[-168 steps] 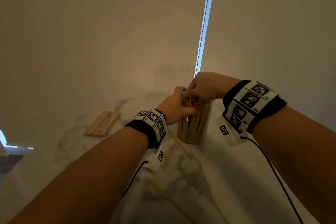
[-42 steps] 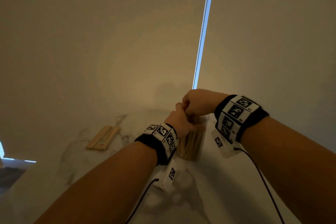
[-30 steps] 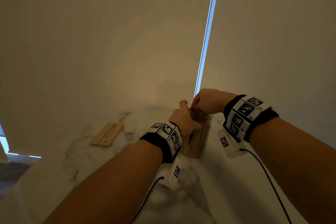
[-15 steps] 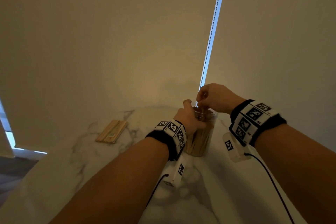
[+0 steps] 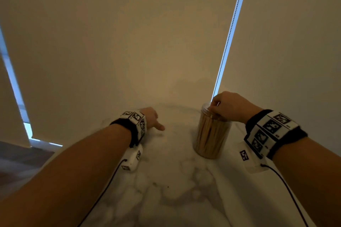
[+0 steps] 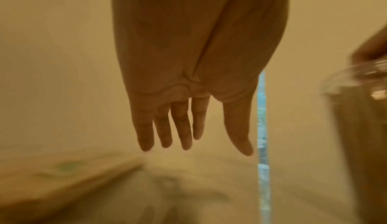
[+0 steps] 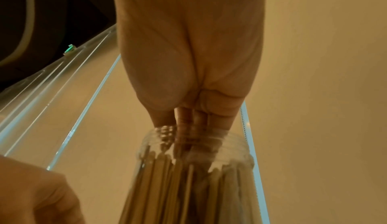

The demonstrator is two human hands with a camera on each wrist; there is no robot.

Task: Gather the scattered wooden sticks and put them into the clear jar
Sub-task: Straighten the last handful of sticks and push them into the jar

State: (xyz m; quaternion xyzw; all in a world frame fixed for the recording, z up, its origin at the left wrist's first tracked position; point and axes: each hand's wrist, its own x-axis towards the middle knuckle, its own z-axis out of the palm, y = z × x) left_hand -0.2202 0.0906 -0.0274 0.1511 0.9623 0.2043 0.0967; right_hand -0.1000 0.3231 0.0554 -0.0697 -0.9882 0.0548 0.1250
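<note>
My right hand (image 5: pixel 231 108) curls over the mouth of the clear jar (image 5: pixel 212 134), fingertips inside, perhaps pinching its wooden sticks (image 7: pixel 188 186). My left hand (image 6: pixel 194 71), at nine o'clock from the jar, hangs relaxed and empty. The jar looks packed; a blurred stick bundle (image 6: pixel 62 178) seemingly remains outside.

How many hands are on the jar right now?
1. The right hand is at the mouth of the clear jar, reaching in among the wooden sticks. The left hand hangs open over the table, apart from the jar.
</note>
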